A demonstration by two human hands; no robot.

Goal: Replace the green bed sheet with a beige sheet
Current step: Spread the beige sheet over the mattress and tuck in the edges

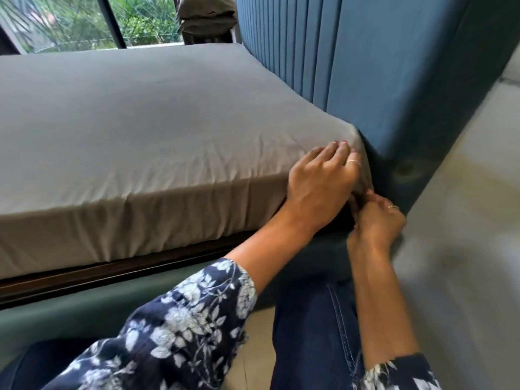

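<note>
Blue denim covers the knee (pixel 309 319) at 6 o'clock, beside a flowery sleeve (pixel 180 327). Just above, toward 4 o'clock, the right hand (pixel 377 220) has its fingers curled tight, pinching the hem of the beige sheet (pixel 135 130) low at the bed corner. The left hand (pixel 320 184) lies flat on that corner, fingers straight, pressing the cloth down. The beige sheet already covers the whole mattress, from the middle out to 9 o'clock.

To do this step well, I think the right hand should pull the hem down and under while the left hand holds the corner so it cannot slip. Then smooth the small wrinkles.

The blue headboard (pixel 380 66) stands at 1 o'clock. Far off at 12 o'clock, a folded greenish cloth (pixel 208 12) sits by the window (pixel 70 21); it may be the old sheet.
</note>
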